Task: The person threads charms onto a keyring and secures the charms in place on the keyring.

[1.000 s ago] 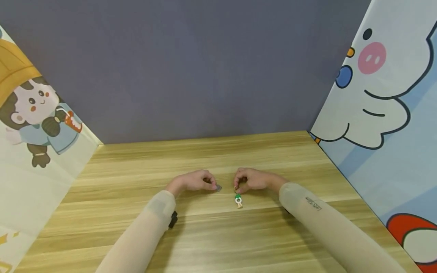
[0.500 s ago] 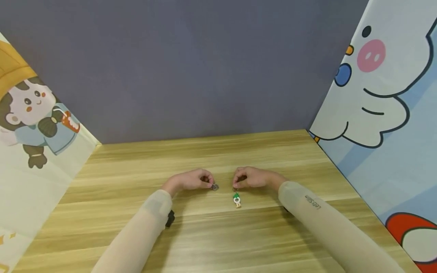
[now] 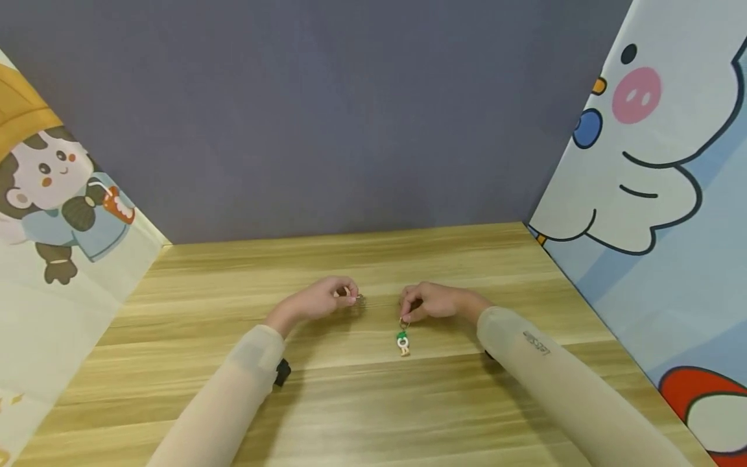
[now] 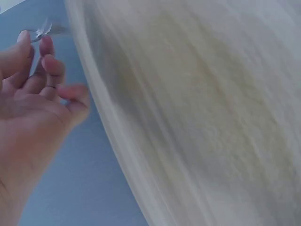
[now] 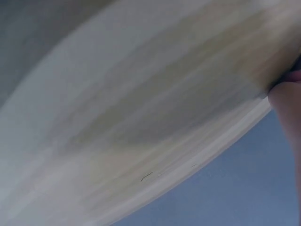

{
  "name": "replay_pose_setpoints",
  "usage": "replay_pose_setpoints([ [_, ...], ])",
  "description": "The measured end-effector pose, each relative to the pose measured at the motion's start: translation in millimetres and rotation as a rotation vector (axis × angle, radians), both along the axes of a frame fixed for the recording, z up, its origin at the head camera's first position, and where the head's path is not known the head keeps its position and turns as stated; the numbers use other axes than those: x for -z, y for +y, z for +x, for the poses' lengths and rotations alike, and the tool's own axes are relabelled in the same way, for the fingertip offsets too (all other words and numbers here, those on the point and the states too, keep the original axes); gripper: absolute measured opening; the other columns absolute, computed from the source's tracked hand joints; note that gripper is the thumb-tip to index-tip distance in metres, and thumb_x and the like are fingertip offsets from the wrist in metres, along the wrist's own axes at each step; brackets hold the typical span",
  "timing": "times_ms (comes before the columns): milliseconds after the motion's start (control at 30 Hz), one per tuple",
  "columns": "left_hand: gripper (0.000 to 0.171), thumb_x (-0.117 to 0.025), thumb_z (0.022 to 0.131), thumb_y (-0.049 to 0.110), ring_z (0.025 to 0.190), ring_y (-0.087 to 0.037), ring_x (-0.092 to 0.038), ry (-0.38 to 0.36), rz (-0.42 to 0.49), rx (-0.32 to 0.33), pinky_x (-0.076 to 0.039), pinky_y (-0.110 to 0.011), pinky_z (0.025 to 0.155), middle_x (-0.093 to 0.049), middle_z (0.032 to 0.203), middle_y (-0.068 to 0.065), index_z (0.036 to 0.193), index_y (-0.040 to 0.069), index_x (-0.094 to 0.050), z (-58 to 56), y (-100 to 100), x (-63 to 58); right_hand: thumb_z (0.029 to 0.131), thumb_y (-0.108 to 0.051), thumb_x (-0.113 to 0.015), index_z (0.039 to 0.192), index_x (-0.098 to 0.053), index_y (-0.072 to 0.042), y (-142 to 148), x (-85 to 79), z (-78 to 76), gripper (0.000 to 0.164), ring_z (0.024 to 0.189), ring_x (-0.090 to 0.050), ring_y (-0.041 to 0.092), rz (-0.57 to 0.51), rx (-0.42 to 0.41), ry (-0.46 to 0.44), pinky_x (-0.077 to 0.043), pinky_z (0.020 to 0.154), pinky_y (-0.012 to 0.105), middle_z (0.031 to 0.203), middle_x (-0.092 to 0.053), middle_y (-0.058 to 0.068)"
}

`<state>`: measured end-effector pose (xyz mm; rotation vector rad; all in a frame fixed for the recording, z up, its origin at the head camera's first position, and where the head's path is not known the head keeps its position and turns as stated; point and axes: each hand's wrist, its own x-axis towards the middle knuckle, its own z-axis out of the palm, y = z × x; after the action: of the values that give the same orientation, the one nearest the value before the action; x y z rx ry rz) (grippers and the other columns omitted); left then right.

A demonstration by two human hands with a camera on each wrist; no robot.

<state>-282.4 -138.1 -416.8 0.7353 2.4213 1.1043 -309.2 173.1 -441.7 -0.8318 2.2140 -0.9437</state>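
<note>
In the head view my left hand (image 3: 323, 298) pinches a small silvery metal piece (image 3: 361, 300) between thumb and fingertips, a little above the wooden table. The left wrist view shows a thin metal ring (image 4: 33, 34) between those fingertips, with blurred shiny parts beside it; their exact kind is unclear. Across a gap to the right, my right hand (image 3: 433, 301) pinches the metal ring of a keychain. Its charm (image 3: 403, 343), green on top, white and round in the middle and tan below, lies at or just above the tabletop. Only a sliver of the right hand shows in the right wrist view.
The light wood-grain table (image 3: 362, 408) spreads under both arms. A dark grey panel (image 3: 350, 130) stands along its back edge. Cartoon-printed panels rise at the left (image 3: 76, 214) and right (image 3: 659, 149).
My left hand has moved left and slightly away from me with the metal piece, widening the gap between the hands. The right hand keeps nearly the same place, still pinching the keychain.
</note>
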Motion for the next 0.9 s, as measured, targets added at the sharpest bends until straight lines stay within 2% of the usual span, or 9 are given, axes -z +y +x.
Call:
replay_pose_setpoints([
  [167, 0.008, -0.062, 0.106, 0.012, 0.106, -0.023, -0.059, 0.053, 0.124, -0.053, -0.049, -0.038, 0.095, -0.067, 0.113, -0.010, 0.102, 0.005, -0.064, 2.0, -2, -12.0, 0.106, -0.023, -0.068, 0.105, -0.075, -0.004, 12, -9.2, -4.8, 0.020, 0.149, -0.049, 0.032, -0.086, 0.067, -0.129, -0.038, 0.126, 0.053, 0.149, -0.063, 0.010],
  [267, 0.007, -0.063, 0.106, 0.011, 0.104, -0.023, -0.059, 0.035, 0.197, -0.104, -0.049, -0.039, 0.094, -0.065, 0.108, -0.008, 0.101, 0.006, -0.065, 3.6, -3, -19.9, 0.108, -0.021, -0.063, 0.109, -0.067, 0.005, 19, -21.4, -5.7, 0.026, 0.153, -0.045, 0.039, -0.211, 0.137, -0.200, -0.035, 0.127, 0.059, 0.155, -0.058, 0.016],
  [333, 0.008, -0.063, 0.106, 0.011, 0.104, -0.022, -0.058, 0.040, 0.215, -0.122, -0.049, -0.038, 0.093, -0.064, 0.107, -0.007, 0.101, 0.006, -0.066, 5.1, -4, -23.6, 0.110, -0.022, -0.060, 0.111, -0.063, 0.006, 21, -29.3, -4.8, 0.028, 0.149, -0.049, 0.039, -0.279, 0.174, -0.192, -0.037, 0.126, 0.059, 0.151, -0.060, 0.018],
  [433, 0.008, -0.065, 0.106, 0.012, 0.102, -0.021, -0.059, 0.054, 0.205, -0.118, -0.050, -0.036, 0.092, -0.065, 0.108, -0.009, 0.102, 0.006, -0.068, 8.0, -3, -27.6, 0.111, -0.025, -0.059, 0.112, -0.064, 0.000, 17, -38.6, -1.0, 0.025, 0.134, -0.061, 0.037, -0.337, 0.239, -0.128, -0.046, 0.119, 0.055, 0.134, -0.069, 0.017],
  [567, 0.010, -0.064, 0.106, 0.013, 0.099, -0.022, -0.062, 0.059, 0.185, -0.095, -0.053, -0.041, 0.090, -0.068, 0.109, -0.019, 0.105, 0.003, -0.067, 10.9, 0, -30.2, 0.109, -0.028, -0.063, 0.110, -0.072, -0.007, 2, -44.4, 5.4, 0.024, 0.106, -0.070, 0.036, -0.350, 0.314, -0.007, -0.056, 0.099, 0.050, 0.106, -0.075, 0.015],
  [667, 0.011, -0.063, 0.107, 0.013, 0.094, -0.024, -0.062, 0.043, 0.185, -0.102, -0.054, -0.041, 0.083, -0.069, 0.103, -0.017, 0.107, 0.003, -0.067, 12.0, 2, -30.2, 0.107, -0.030, -0.067, 0.109, -0.078, -0.009, -10, -44.4, 10.3, 0.023, 0.093, -0.072, 0.034, -0.329, 0.373, 0.032, -0.059, 0.086, 0.048, 0.090, -0.076, 0.007],
  [767, 0.012, -0.063, 0.108, 0.014, 0.089, -0.024, -0.061, 0.044, 0.183, -0.125, -0.053, -0.037, 0.076, -0.068, 0.097, -0.009, 0.108, 0.003, -0.068, 11.3, 4, -31.1, 0.104, -0.030, -0.071, 0.108, -0.081, -0.011, -17, -44.2, 14.0, 0.021, 0.091, -0.074, 0.033, -0.312, 0.435, 0.037, -0.060, 0.090, 0.050, 0.082, -0.075, 0.002],
  [833, 0.011, -0.063, 0.108, 0.013, 0.088, -0.022, -0.062, 0.054, 0.188, -0.148, -0.054, -0.037, 0.077, -0.069, 0.096, -0.006, 0.108, 0.003, -0.068, 10.6, 5, -33.1, 0.104, -0.028, -0.072, 0.109, -0.082, -0.010, -19, -44.7, 15.1, 0.022, 0.093, -0.075, 0.033, -0.319, 0.466, 0.037, -0.059, 0.097, 0.055, 0.084, -0.076, 0.006],
  [900, 0.010, -0.063, 0.107, 0.012, 0.086, -0.020, -0.064, 0.068, 0.198, -0.169, -0.056, -0.036, 0.077, -0.070, 0.095, -0.007, 0.107, 0.004, -0.069, 9.9, 5, -35.9, 0.104, -0.030, -0.071, 0.113, -0.081, -0.009, -19, -45.4, 15.0, 0.025, 0.094, -0.076, 0.028, -0.318, 0.479, 0.050, -0.059, 0.098, 0.053, 0.090, -0.078, 0.010],
])
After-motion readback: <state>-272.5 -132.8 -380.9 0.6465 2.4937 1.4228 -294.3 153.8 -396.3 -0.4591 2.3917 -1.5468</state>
